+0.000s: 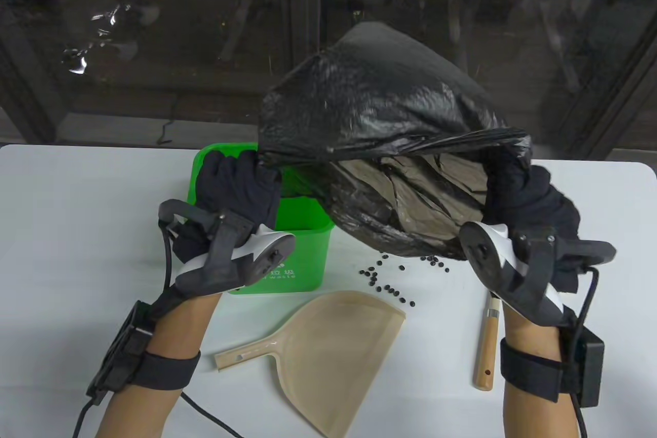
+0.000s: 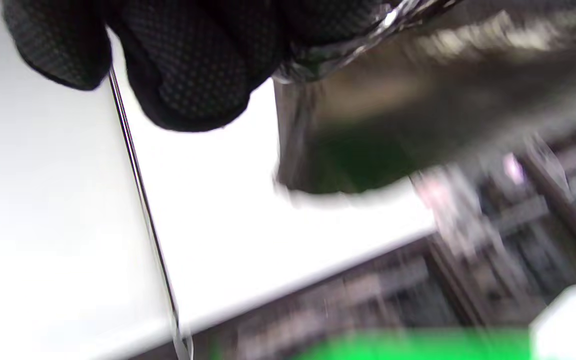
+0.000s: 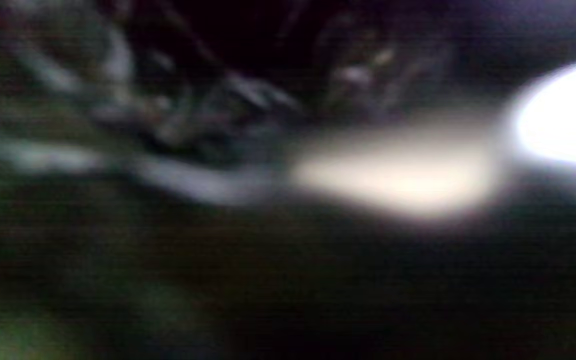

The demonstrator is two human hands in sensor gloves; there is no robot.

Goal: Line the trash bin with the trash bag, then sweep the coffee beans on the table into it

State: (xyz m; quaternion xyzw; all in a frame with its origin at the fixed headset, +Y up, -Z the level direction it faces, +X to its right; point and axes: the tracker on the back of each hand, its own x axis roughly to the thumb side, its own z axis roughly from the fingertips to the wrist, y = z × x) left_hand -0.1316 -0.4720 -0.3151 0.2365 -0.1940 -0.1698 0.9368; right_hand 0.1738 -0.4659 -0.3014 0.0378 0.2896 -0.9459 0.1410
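Note:
A black trash bag (image 1: pixel 380 109) billows in the air above the table, its mouth spread wide toward me. My left hand (image 1: pixel 236 186) grips the bag's rim at its left end, right over the green trash bin (image 1: pixel 303 253). My right hand (image 1: pixel 518 186) grips the rim at its right end. Several coffee beans (image 1: pixel 390 279) lie scattered on the table under the bag. In the left wrist view my gloved fingers (image 2: pixel 188 60) pinch the crinkled bag edge (image 2: pixel 328 55). The right wrist view is dark blur.
A beige dustpan (image 1: pixel 328 356) lies at the front middle, handle pointing left. A brush's wooden handle (image 1: pixel 487 345) lies to its right, its head hidden under my right hand. The white table (image 1: pixel 77 232) ends at a dark glass wall.

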